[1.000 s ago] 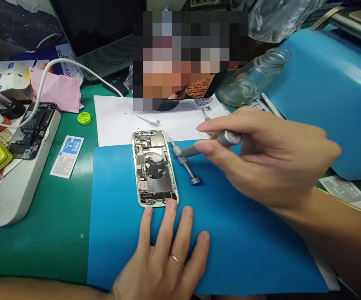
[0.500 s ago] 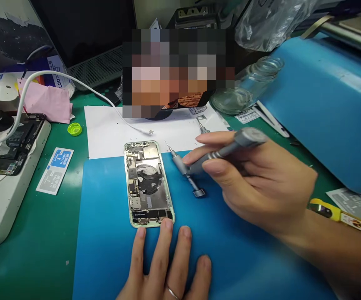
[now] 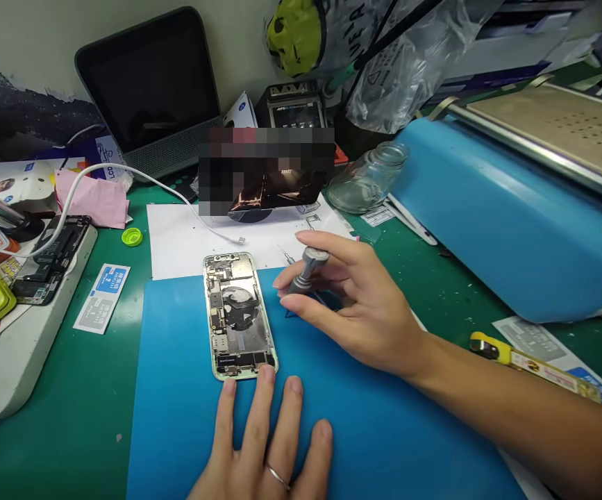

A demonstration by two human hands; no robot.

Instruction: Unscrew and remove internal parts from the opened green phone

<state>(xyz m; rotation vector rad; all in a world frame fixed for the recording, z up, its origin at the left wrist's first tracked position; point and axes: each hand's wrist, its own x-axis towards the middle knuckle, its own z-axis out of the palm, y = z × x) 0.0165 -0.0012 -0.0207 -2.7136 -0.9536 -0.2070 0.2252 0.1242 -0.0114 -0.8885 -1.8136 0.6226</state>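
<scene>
An opened smartphone [image 3: 251,340] with a pale green frame lies on the blue mat [image 3: 170,389], its circuit board and inner parts exposed. The fingers of my left hand [image 3: 266,444] are spread, a ring on one of them, and two fingertips touch the phone's lower edge. Just right of the phone, my right hand [image 3: 363,305] grips a grey screwdriver [image 3: 312,262] between thumb and fingers. Its tip is hidden from view. Behind that hand, the tip end of another screwdriver [image 3: 287,255] shows; the rest is mostly covered.
White paper [image 3: 176,229] lies behind the mat, with a white cable [image 3: 149,177] reaching over it. Left stand a green cap [image 3: 132,237] and a second opened phone [image 3: 53,257]. A glass jar [image 3: 368,180], white tweezers [image 3: 412,221] and a yellow utility knife [image 3: 493,347] are right.
My right hand has moved left with the screwdriver, closer to the phone, and now covers most of the other screwdriver. My left hand stays at the phone's lower edge. The view has shifted.
</scene>
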